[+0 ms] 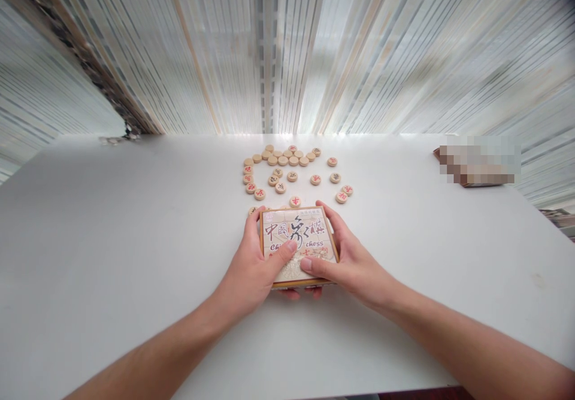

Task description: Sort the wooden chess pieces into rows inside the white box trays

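Between my two hands is a Chinese chess box (287, 218), its printed lid facing up toward me. My left hand (256, 262) grips the left side, with the thumb across the lid. On the right side my right hand (354, 262) grips it too, its thumb also on the lid; some fingertips show below the near edge. Just beyond the box lie several round wooden Chinese chess pieces (283, 161), some with red or black characters up, others showing plain faces. The box hides part of the nearest pieces.
A white table (135, 238) spreads under everything. Toward the back right lies a brown box-like item (487, 179), partly blurred out. Striped curtains (287, 52) hang behind the table's far edge, and a small cluttered stack (559, 219) shows past the right edge.
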The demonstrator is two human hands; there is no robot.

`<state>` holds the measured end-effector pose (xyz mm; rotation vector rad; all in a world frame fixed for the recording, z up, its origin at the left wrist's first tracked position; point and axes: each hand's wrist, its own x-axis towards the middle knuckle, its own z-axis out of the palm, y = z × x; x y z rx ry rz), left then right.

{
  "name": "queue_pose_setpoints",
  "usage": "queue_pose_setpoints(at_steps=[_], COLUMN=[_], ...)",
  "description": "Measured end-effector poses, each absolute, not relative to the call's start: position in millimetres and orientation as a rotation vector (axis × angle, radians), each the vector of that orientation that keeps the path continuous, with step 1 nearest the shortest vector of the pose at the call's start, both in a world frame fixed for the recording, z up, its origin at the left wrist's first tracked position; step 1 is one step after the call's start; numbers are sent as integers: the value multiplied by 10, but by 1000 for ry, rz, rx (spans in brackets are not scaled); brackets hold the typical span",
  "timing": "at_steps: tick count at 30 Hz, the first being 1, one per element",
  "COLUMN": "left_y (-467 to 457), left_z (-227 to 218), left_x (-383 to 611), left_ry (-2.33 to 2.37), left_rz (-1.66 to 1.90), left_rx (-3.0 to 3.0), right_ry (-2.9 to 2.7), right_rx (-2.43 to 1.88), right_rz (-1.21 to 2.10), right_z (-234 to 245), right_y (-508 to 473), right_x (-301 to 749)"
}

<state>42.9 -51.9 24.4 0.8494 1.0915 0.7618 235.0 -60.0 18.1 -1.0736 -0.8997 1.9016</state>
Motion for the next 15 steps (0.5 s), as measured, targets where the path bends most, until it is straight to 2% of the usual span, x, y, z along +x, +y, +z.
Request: queue_pose_setpoints(at_steps=[15], left_y=[-510], left_z=[231], left_x=[421], left_ry=[1077], left_rz=[747], left_rx=[887], right_ry=[-886], right_rx=[-1079], right_rz=[1947], right_z=[182], right_y=[-586], right_x=[2359])
